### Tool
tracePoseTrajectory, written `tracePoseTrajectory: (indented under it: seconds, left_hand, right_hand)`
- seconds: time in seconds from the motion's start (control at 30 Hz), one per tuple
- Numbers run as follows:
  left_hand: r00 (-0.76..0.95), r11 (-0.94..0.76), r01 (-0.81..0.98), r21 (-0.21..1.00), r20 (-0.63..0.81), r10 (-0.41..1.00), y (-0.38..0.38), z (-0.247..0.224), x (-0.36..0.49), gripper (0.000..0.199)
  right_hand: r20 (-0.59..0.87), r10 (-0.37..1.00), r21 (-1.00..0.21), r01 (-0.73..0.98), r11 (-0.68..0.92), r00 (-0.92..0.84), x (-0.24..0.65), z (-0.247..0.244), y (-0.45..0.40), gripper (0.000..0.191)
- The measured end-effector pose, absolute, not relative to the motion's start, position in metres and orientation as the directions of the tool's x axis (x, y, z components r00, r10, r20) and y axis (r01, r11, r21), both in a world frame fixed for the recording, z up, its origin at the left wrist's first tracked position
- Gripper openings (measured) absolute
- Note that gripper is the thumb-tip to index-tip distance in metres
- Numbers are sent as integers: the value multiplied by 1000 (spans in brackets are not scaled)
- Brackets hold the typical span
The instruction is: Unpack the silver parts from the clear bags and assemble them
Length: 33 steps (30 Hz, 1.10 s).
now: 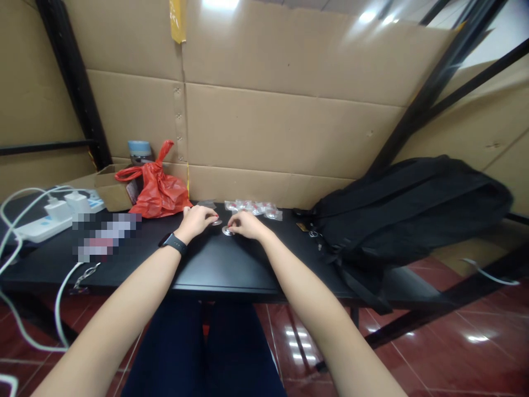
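Over the black tabletop, my left hand [197,220], with a dark watch on its wrist, is closed in a pinch on the edge of a small shiny round disc [217,223]. My right hand [247,225] pinches a second shiny disc [226,231], just nearer to me. The two discs are close together but apart; their exact kind is too small to tell. Right behind my hands lie several small clear plastic packets [270,212] with silvery and red contents. Another flat clear wrapper [205,204] lies behind my left hand.
A knotted red plastic bag [159,190], a small cardboard box [113,190] and a blue-lidded container [139,149] stand at the back left. Further left is a white power strip [49,226] with cables. A black backpack [413,215] fills the right end, against cardboard walls [268,127].
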<state>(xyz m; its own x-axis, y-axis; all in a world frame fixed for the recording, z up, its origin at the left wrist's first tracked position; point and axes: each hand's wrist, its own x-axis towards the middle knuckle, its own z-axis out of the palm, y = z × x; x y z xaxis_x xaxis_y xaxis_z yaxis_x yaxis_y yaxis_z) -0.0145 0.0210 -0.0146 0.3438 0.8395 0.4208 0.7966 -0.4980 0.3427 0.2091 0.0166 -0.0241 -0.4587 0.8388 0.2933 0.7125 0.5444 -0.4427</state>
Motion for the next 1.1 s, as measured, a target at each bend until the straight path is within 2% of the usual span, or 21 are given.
tracePoseTrajectory:
  seconds: [0.07,0.17,0.23,0.37,0.47,0.57,0.7,0.9,0.97,1.1]
  left_hand:
    - [301,-460,806,373,411,861,20,-14,-15,19]
    - [259,-424,802,421,395,882,19,-13,-13,17]
    - [234,-404,793,456,385,893,18,-13,-11,16]
    - [229,-411,726,552,369,901,19,-16,-6,18]
    - [233,-442,657,611,393,889,23,-20,-3,21]
    - [233,-461,618,636,412,881,27,-25,-2,22]
    - [254,-461,617,638,392,884,30,-28,-2,24]
    - [267,-436,680,590,355,896,25,-29,-3,24]
    - [289,-455,682,573,360,887,25,-29,-3,24]
    - [355,-496,755,429,369,859,31,-31,-9,27]
  right_hand:
    - [254,851,-451,722,525,-460,210,-24,16,5]
    - [292,848,-462,711,530,-443,208,-26,17,5]
    - [339,857,-536,669,515,-388,204,-27,18,4]
    - [327,915,-830,391,398,-238,193,-32,21,6]
    - [272,931,-940,140,311,-242,186,-36,21,16]
    - [226,945,-973,3,233,-237,183,-36,17,25]
    - [198,944,-980,-55,190,-264,185,-32,13,27]
    - [174,934,-985,-48,167,-313,188,-30,9,35]
    - [184,931,-983,-48,179,-314,188,-31,10,43]
    - [223,939,-970,41,242,-260,189,-34,16,54]
